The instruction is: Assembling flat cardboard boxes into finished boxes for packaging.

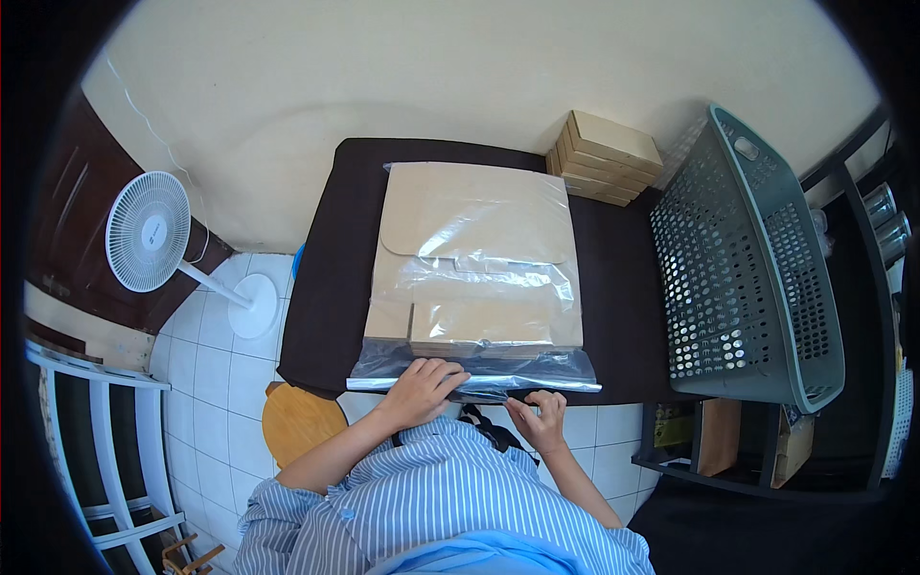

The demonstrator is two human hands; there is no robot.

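Pressing flat, the left hand (422,388) half hides the clear plastic bag (479,287) mouth; the right hand (539,417) pinches its edge; flat cardboard sheets (474,230) lie inside.

Your left hand (422,388) covers part of the near edge of the clear plastic bag (479,287), so you cannot see the bag's opening beneath it. Glare on the film blurs the outlines of the flat cardboard pieces (474,249) inside; their count cannot be told. Your right hand (539,417) hides whatever its fingertips pinch. The grey basket (747,259) conceals the tabletop (331,287) edge behind it. Items on the shelf (747,446) below are too dark to identify.
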